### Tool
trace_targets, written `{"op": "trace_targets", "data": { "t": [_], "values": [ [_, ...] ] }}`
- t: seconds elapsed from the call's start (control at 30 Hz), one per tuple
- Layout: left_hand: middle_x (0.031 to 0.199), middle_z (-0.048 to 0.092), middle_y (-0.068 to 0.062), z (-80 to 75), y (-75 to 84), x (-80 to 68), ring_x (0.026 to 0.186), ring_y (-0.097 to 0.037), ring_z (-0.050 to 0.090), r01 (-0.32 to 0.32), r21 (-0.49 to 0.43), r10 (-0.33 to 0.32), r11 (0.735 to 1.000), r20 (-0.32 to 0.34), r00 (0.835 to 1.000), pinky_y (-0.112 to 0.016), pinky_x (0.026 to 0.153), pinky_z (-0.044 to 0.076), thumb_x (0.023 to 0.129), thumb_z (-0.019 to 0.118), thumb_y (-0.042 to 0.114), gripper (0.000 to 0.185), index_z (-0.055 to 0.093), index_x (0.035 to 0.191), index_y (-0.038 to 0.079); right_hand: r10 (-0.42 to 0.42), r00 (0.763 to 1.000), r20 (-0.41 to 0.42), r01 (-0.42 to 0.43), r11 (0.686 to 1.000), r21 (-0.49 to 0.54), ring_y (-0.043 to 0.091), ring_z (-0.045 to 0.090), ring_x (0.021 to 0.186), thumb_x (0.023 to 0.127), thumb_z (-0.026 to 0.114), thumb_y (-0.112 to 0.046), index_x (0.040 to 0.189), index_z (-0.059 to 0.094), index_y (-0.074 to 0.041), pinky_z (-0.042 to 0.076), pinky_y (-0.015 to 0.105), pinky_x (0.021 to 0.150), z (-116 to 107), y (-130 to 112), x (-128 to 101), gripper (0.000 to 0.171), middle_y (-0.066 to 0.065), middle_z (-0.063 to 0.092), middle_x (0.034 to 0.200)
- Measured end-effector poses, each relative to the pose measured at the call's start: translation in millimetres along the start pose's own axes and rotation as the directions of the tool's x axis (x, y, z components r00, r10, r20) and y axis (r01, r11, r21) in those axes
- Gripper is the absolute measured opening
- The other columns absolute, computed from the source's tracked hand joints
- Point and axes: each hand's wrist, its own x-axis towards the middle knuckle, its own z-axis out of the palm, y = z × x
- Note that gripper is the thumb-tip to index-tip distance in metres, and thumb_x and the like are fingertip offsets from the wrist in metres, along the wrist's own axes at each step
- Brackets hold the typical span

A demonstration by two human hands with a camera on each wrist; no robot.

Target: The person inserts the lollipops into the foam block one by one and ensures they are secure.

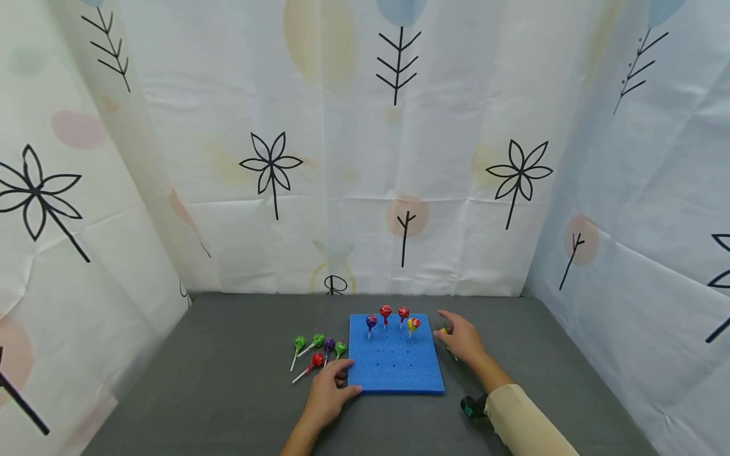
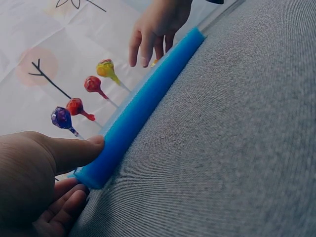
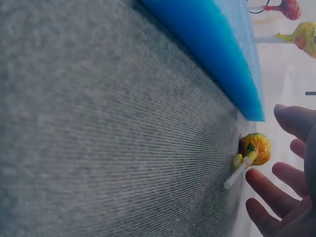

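A blue foam board [image 1: 399,380] with small holes lies on the table. My left hand [image 1: 327,394] grips its near left corner, thumb [image 2: 91,148] against the front edge and fingers curled at the side. Four lollipops stand in the board's far part: a purple one [image 1: 371,322], two red ones [image 1: 385,311] and a yellow one [image 1: 413,325]. Right of the board, my right hand [image 1: 466,342] hovers with fingers spread over a yellow lollipop [image 3: 256,149] lying on the table. That hand holds nothing.
Left of the board lies a loose group of lollipops: green ones [image 1: 299,342], a purple one [image 1: 329,345] and a red one [image 1: 317,360]. A black strapped device [image 1: 472,406] is by the right sleeve [image 1: 519,411]. Patterned white cloth [image 1: 353,158] hangs behind the grey table [image 1: 245,354].
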Motion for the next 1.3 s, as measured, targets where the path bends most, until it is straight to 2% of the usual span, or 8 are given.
{"op": "trace_targets", "data": {
  "t": [0.13, 0.47, 0.6, 0.7, 0.8, 0.93, 1.07, 1.3],
  "values": [
    [0.109, 0.062, -0.008, 0.3, 0.7, -0.2, 0.089, -0.020, 0.059, -0.002, -0.004, 0.002, 1.000, -0.005, 1.000, -0.034, 0.073, 0.051, 0.073, 0.085, 0.014, 0.050, 0.066, 0.119, 0.005, -0.007, 1.000, 0.023, 0.008, 1.000, -0.010, 0.022, 0.055, 0.080, 0.086, 0.075, -0.018, 0.135, 0.055, -0.004, 0.049, 0.046, 0.074, 0.6, 3.5, 3.9, 0.055, 0.017, 0.061, 0.113],
    [0.111, 0.061, -0.008, -2.3, 1.4, 1.3, 0.090, -0.020, 0.059, 0.010, -0.010, -0.009, 1.000, 0.019, 1.000, -0.035, 0.074, 0.051, 0.074, 0.085, 0.015, 0.051, 0.065, 0.120, 0.004, -0.040, 0.998, 0.051, 0.043, 0.998, -0.054, 0.023, 0.058, 0.082, 0.084, 0.077, -0.014, 0.135, 0.055, -0.003, 0.049, 0.047, 0.077, 1.3, 4.8, 7.9, 0.056, 0.020, 0.059, 0.125],
    [0.112, 0.061, -0.008, -2.1, 1.8, 2.2, 0.091, -0.020, 0.059, 0.026, -0.010, -0.025, 1.000, 0.025, 0.999, -0.036, 0.075, 0.051, 0.074, 0.085, 0.016, 0.051, 0.065, 0.120, 0.005, -0.062, 0.997, 0.047, 0.065, 0.996, -0.064, 0.034, 0.059, 0.102, 0.083, 0.077, -0.011, 0.133, 0.056, -0.001, 0.046, 0.053, 0.089, 1.6, 4.9, 7.3, 0.055, 0.021, 0.058, 0.128],
    [0.112, 0.061, -0.008, -1.6, 2.0, 3.1, 0.091, -0.020, 0.059, 0.030, -0.004, -0.030, 1.000, 0.024, 0.999, -0.037, 0.076, 0.051, 0.074, 0.085, 0.015, 0.051, 0.065, 0.120, 0.005, -0.068, 0.997, 0.046, 0.072, 0.994, -0.076, 0.040, 0.053, 0.117, 0.083, 0.078, -0.010, 0.131, 0.058, 0.000, 0.041, 0.056, 0.095, 2.2, 5.3, 7.2, 0.053, 0.023, 0.057, 0.129],
    [0.112, 0.061, -0.008, -1.5, 2.0, 3.6, 0.091, -0.020, 0.059, 0.042, 0.000, -0.042, 0.999, 0.027, 0.999, -0.038, 0.076, 0.051, 0.074, 0.085, 0.015, 0.051, 0.065, 0.121, 0.006, -0.063, 0.997, 0.049, 0.067, 0.994, -0.086, 0.041, 0.051, 0.120, 0.084, 0.076, -0.009, 0.130, 0.059, 0.000, 0.040, 0.056, 0.097, 3.2, 5.8, 7.5, 0.050, 0.023, 0.057, 0.129],
    [0.112, 0.061, -0.008, -1.5, 2.3, 2.9, 0.091, -0.020, 0.059, 0.040, -0.005, -0.039, 0.999, 0.028, 0.999, -0.037, 0.076, 0.051, 0.074, 0.085, 0.015, 0.051, 0.065, 0.121, 0.005, -0.051, 0.997, 0.051, 0.056, 0.993, -0.100, 0.040, 0.053, 0.117, 0.085, 0.075, -0.008, 0.128, 0.060, -0.001, 0.041, 0.055, 0.095, 3.9, 6.8, 8.0, 0.046, 0.021, 0.059, 0.126],
    [0.111, 0.061, -0.009, -2.0, 2.5, 1.7, 0.091, -0.021, 0.059, 0.025, -0.007, -0.025, 1.000, 0.026, 0.999, -0.037, 0.075, 0.051, 0.074, 0.085, 0.015, 0.052, 0.065, 0.120, 0.004, -0.045, 0.997, 0.055, 0.050, 0.994, -0.098, 0.034, 0.059, 0.106, 0.085, 0.075, -0.008, 0.124, 0.063, -0.002, 0.046, 0.052, 0.091, 2.7, 6.2, 7.6, 0.042, 0.017, 0.064, 0.116],
    [0.110, 0.062, -0.009, -1.7, 1.5, 0.8, 0.089, -0.021, 0.059, 0.000, -0.011, 0.000, 1.000, 0.014, 1.000, -0.034, 0.074, 0.051, 0.073, 0.085, 0.013, 0.051, 0.065, 0.120, 0.004, -0.078, 0.996, 0.041, 0.080, 0.995, -0.067, 0.027, 0.062, 0.092, 0.084, 0.076, -0.005, 0.118, 0.065, -0.002, 0.050, 0.048, 0.083, 2.2, 8.0, 6.6, 0.036, 0.010, 0.067, 0.102]
  ]
}}
